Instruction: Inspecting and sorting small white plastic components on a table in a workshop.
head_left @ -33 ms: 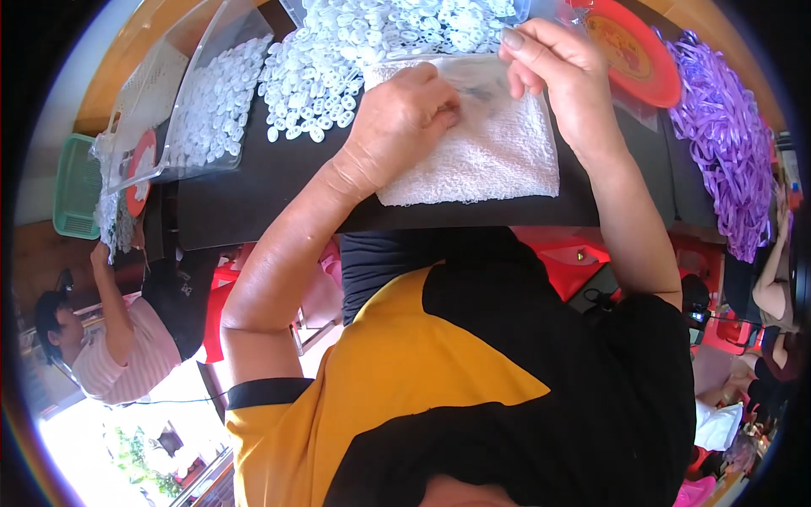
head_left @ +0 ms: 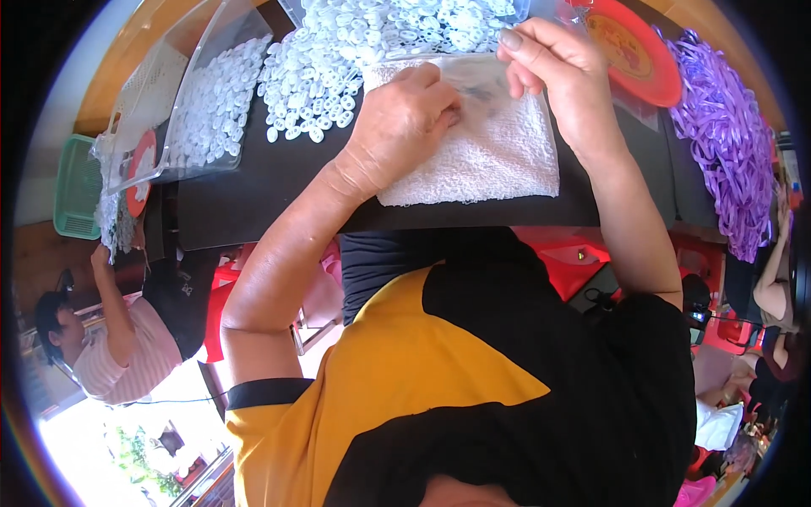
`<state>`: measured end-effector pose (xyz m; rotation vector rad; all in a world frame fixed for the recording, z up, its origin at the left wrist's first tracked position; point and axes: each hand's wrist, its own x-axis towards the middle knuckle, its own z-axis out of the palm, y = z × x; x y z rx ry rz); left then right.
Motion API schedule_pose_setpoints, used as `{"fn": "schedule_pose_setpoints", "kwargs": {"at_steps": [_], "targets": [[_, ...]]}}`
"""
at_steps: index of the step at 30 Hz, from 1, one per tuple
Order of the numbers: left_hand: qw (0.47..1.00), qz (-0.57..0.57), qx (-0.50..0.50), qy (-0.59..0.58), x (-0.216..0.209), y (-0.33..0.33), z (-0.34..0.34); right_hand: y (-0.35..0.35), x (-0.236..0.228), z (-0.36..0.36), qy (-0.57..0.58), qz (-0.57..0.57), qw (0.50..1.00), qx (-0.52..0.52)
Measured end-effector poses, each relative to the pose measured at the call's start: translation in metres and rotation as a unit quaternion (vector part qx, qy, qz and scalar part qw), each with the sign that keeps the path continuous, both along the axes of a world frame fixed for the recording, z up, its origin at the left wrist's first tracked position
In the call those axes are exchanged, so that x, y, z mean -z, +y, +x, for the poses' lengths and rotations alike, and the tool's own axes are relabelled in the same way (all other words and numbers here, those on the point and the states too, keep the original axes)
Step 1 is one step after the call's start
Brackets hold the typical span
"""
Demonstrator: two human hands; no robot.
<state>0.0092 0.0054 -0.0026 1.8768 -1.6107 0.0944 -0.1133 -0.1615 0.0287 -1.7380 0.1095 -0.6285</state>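
Observation:
A white terry towel lies folded on the dark tabletop in front of me. My left hand rests over its left half, with the fingers curled in and closed; whatever they pinch is hidden. My right hand is raised at the towel's far right corner, its thumb pointing left and its other fingers bent in. Anything between those fingertips is too small to make out. Just beyond the towel spreads a heap of small white oval plastic pieces with holes.
At the left, a clear plastic bin holds more white pieces, with a green basket past it. Far right are a red round plate and a pile of purple ribbons. Another person works at the left.
My left fingers have shifted very slightly over the towel. The rest looks the same.

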Motion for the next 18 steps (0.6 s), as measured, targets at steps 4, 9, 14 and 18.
{"fn": "schedule_pose_setpoints", "kwargs": {"at_steps": [4,9,14,18], "targets": [[0.999,0.014,0.002,-0.037,0.003,-0.005,-0.001,0.001,0.0,-0.004,0.015,-0.014,1.0,-0.006],[0.998,0.015,0.018,-0.06,-0.001,-0.001,-0.003,0.001,0.006,-0.001,0.01,0.001,1.0,-0.009],[0.998,0.015,-0.014,-0.062,0.004,-0.002,-0.007,0.0,0.008,-0.001,0.016,-0.031,0.999,-0.012],[0.935,0.004,-0.046,0.351,-0.003,0.003,-0.002,0.005,0.017,0.001,0.012,-0.072,0.997,-0.021]]}}
